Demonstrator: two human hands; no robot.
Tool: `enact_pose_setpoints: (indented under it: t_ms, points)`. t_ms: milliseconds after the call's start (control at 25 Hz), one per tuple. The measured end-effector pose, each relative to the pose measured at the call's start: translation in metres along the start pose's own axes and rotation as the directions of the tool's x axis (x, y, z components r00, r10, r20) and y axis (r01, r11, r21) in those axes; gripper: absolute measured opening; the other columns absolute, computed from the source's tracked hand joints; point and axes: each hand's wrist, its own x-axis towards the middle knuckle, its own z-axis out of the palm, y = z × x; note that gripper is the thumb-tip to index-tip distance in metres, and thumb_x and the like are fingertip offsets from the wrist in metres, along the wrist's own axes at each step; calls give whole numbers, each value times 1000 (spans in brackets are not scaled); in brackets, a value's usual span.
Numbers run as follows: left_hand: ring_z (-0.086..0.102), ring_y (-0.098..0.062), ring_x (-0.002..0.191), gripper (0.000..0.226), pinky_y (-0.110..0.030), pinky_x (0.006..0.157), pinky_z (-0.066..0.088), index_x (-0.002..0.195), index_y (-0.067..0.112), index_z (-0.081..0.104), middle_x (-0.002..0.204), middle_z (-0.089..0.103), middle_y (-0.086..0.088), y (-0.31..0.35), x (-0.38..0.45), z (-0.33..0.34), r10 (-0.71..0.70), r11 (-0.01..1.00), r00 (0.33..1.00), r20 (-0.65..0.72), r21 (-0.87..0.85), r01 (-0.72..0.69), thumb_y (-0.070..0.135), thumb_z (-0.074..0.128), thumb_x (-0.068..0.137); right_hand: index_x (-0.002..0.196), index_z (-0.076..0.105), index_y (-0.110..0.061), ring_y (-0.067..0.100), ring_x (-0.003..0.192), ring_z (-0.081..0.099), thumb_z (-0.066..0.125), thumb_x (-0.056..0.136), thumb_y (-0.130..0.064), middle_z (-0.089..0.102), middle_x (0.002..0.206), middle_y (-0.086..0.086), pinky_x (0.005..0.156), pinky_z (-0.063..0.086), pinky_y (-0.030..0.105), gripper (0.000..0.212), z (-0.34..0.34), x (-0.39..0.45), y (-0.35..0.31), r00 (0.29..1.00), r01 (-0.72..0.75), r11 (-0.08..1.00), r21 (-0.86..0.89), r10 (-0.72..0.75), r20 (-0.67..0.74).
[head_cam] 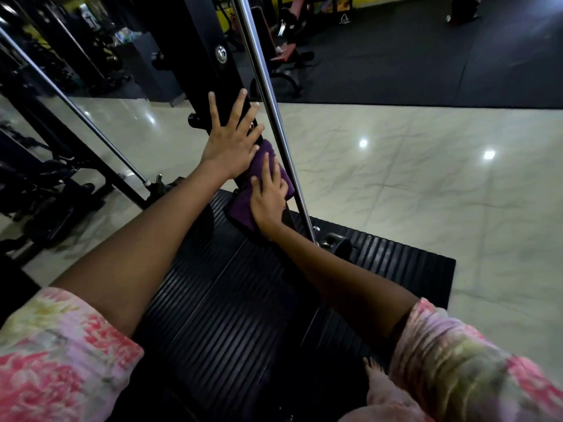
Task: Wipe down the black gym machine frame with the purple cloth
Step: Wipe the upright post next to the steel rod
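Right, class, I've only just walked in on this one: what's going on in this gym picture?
A person is cleaning a gym machine. Their right hand presses a purple cloth flat against the black upright frame, low down near the ribbed black platform. Their left hand rests open on the frame just above the cloth, fingers spread. A shiny metal rod runs alongside on the right.

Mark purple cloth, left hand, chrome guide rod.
purple cloth (pixel 265 150): head view, upper fold above fingers.
left hand (pixel 229 141): head view, back of hand.
chrome guide rod (pixel 261 71): head view, mid shaft.
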Motion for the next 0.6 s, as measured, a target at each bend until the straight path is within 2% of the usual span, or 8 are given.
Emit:
enact_pose_setpoints:
  t_ms: [80,120,200,320,400,520,600]
  points:
    - [-12,-36,145,49,-69,104,-8,142,15,39,159,8,-11,0,0,2,3,1000,1000,-9,-3,-3,39,34,100,151,8,-36,30,145,4,35,102,-29,-1,160,-10,108,15,62,56,9,-4,13,992,-117,990,-84,121,46]
    - [-12,-37,145,49,-70,104,-9,142,14,38,159,9,-12,0,0,4,3,1000,1000,-9,-4,-3,39,35,100,151,7,-35,29,145,1,35,102,-27,-3,160,-10,109,13,64,57,11,-6,23,989,-132,988,-81,136,51]
    - [-12,-37,145,50,-70,103,-9,142,13,37,159,11,-12,3,0,8,2,1000,1000,-15,-9,-2,39,37,99,151,8,-31,29,146,3,35,102,-21,-2,160,-6,112,17,60,58,12,-5,38,997,-65,995,-79,68,39]
    - [-9,-36,145,51,-65,105,-13,142,9,37,158,12,-14,9,0,12,-35,998,998,-58,-47,32,36,39,98,151,13,-25,33,143,13,36,101,-15,4,160,1,110,24,46,57,8,-4,47,999,16,995,-102,-11,44]
    - [-6,-34,146,55,-61,105,-15,143,8,35,159,11,-13,19,-3,17,-23,999,998,-58,-39,21,38,40,97,151,16,-20,34,142,17,37,100,-12,8,159,7,112,22,44,55,5,-4,59,998,51,992,-115,-46,45]
    - [-3,-31,147,68,-60,104,-20,150,13,24,160,8,-11,39,-20,39,126,981,990,59,143,-133,47,39,94,151,18,-16,33,142,18,37,99,-6,11,159,11,114,18,49,56,5,-7,74,998,9,998,-58,-6,55]
    - [-4,-33,147,76,-63,104,-18,152,14,13,160,1,-13,48,-28,51,147,951,981,125,254,-175,52,39,91,151,19,-17,29,144,15,35,99,-5,11,159,11,115,11,47,56,9,-11,73,998,-43,999,-19,44,45]
